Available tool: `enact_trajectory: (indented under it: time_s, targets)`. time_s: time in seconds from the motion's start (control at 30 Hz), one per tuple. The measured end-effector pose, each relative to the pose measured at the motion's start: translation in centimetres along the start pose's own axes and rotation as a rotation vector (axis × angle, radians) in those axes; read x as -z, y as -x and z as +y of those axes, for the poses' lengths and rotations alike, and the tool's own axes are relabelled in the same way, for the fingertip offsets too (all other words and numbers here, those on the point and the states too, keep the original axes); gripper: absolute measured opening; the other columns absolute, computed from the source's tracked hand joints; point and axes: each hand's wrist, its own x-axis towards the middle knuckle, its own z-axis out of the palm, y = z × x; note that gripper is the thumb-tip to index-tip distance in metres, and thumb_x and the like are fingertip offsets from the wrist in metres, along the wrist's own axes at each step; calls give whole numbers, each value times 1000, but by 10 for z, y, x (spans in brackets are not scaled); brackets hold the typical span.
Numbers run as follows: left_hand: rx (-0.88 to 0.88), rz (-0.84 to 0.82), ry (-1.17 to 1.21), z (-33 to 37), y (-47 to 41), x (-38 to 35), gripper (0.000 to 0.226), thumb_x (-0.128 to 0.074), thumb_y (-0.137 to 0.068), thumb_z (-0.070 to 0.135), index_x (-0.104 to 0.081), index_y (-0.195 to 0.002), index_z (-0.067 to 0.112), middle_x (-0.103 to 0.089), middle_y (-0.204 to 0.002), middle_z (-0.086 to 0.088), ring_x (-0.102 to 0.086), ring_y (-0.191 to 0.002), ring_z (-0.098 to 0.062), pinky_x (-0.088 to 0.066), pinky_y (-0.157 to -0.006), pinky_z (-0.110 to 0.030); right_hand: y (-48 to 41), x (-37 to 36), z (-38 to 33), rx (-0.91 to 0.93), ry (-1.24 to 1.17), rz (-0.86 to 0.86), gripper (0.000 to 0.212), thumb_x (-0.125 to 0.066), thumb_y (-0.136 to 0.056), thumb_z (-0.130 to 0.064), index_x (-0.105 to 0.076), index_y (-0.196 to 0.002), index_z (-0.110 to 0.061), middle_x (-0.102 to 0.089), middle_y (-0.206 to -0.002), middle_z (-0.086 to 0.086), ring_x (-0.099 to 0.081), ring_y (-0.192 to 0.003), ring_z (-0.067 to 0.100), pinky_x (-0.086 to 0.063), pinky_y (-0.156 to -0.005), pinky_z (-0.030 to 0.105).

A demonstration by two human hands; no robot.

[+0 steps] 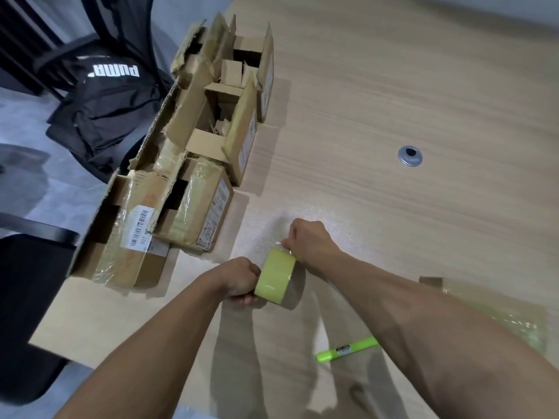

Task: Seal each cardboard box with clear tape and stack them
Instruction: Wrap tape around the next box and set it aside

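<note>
Left hand [242, 278] grips the tape roll [274, 276] from its side, just above the table [423, 86]; right hand [308, 240] is closed at the roll's upper edge, apparently pinching the free tape end. Step in hand: starting a strip. The next move likely calls for a steady pull, then folding flaps shut. The cardboard boxes [121, 237] stand in a row left of both hands, near but untouched, flaps open, unstacked.

You held the yellowish tape roll [274, 276] on edge. Four ragged cardboard boxes [121, 255], flaps open, stood in a row left of the roll and beyond.
</note>
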Motion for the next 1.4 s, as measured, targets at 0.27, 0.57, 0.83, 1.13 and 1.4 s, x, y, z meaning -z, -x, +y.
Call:
enact_trajectory:
  time_s: [0.27, 0.57, 0.83, 1.13, 1.4]
  targets:
    - [33, -41, -96, 5, -8, 3, 21, -46, -79, 0, -64, -74, 9, -62, -65, -17, -44, -46, -22, -36, -49, -24, -3, 7, 0, 20, 71, 33, 34, -73, -89, -23, -45, -100, -9, -57, -100, 13, -52, -82, 26, -40, -63, 33]
    - [78, -52, -98, 6, -4, 5, 18, -47, -80, 0, -60, -71, 9, -60, -59, -15, -44, -45, -20, -36, -49, -23, 2, 4, 6, 45, 34, 38, 25, -66, -96, -24, -51, -104, -5, -57, -100, 12, -53, -85, 27, -42, -68, 35]
    - [75, 152, -293, 20, 14, 16, 31, -53, -92, 17, -60, -63, 10, -59, -55, -7, -55, -55, -23, -43, -52, -25, 15, 13, 16, 102, 9, 81, 11, -47, -101, -23, -52, -96, -15, -64, -103, 10, -58, -91, 29, -47, -76, 36]
    - [-205, 634, -275, 76, 38, 13, 25, -51, -98, 31, -68, -108, 15, -67, -109, -8, -59, -95, -30, -44, -63, -32, 54, 41, 37, 114, -48, 80, 24, -45, -102, -26, -61, -105, -9, -67, -111, 9, -58, -96, 26, -41, -75, 31]
    - [-349, 654, -296, 138, 52, -65, 18, -53, -96, 31, -67, -104, 22, -62, -85, 5, -55, -89, -21, -41, -75, -29, 110, 100, 91, 150, -82, 252, 25, -45, -102, -26, -61, -108, -9, -66, -108, 11, -58, -99, 29, -45, -78, 33]
